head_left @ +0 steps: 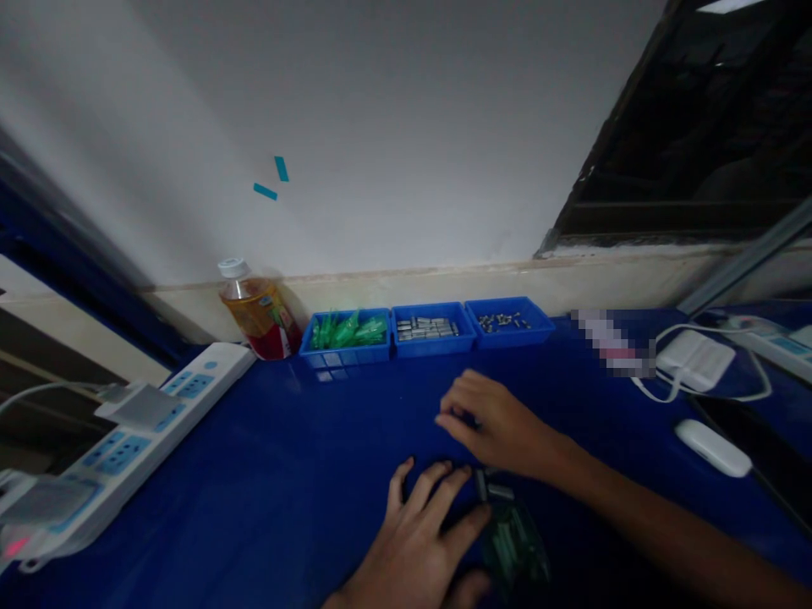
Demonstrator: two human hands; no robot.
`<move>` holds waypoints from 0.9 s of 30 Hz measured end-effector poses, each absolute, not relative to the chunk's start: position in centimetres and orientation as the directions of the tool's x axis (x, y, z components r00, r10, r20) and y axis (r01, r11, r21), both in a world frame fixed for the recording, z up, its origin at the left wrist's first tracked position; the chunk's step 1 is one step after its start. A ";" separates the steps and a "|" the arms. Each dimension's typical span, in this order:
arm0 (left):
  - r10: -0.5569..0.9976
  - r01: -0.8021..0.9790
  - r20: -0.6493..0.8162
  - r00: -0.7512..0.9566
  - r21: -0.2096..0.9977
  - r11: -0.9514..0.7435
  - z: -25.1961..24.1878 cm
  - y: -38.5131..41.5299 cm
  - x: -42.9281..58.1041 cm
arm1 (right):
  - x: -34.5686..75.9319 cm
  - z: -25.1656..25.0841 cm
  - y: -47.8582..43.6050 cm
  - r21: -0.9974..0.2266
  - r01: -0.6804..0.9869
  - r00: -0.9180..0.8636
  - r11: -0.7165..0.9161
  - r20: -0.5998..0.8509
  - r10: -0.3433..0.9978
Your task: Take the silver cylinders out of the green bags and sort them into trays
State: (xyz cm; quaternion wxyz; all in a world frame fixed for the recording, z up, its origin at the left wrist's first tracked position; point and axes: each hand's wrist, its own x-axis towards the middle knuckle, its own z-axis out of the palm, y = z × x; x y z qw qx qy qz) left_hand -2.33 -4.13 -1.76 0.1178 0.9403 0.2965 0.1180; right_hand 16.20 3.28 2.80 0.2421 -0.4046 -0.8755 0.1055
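Observation:
My left hand (422,533) lies over the blue tabletop with its fingers spread. Just right of its fingertips are small grey metal pieces (500,491) and a dark green see-through bag or pouch (517,545) with slim pieces in it. Above them, my right hand (498,419) is raised with fingers curled toward the thumb; anything between the tips is hidden. Beyond it stand three blue bins: one with green plastic pieces (348,330), a middle one with silver metal cylinders (425,328), and a right one with small metal parts (501,322).
A drink bottle (259,309) stands left of the bins against the wall. A white power strip (136,448) with plugs runs along the left. On the right lie a white charger with its cable (696,359), a white rounded case (714,448) and a dark flat device (758,452).

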 end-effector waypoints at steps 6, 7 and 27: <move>0.760 0.693 0.161 0.629 0.328 -0.642 -1.5 -2.6 -3.3 | 18.5 -0.8 -4.6 -0.373 0.673 -0.583 0.639 0.264 0.768; 0.771 0.701 0.163 0.616 0.334 -0.630 -1.6 -2.3 -3.5 | 18.4 -1.2 -4.6 -0.353 0.682 -0.589 0.641 0.256 0.767; 0.812 0.687 0.142 0.566 0.463 -0.560 -1.7 -1.4 -3.9 | 16.8 -1.4 -1.7 -0.316 0.653 -0.605 0.688 0.330 0.725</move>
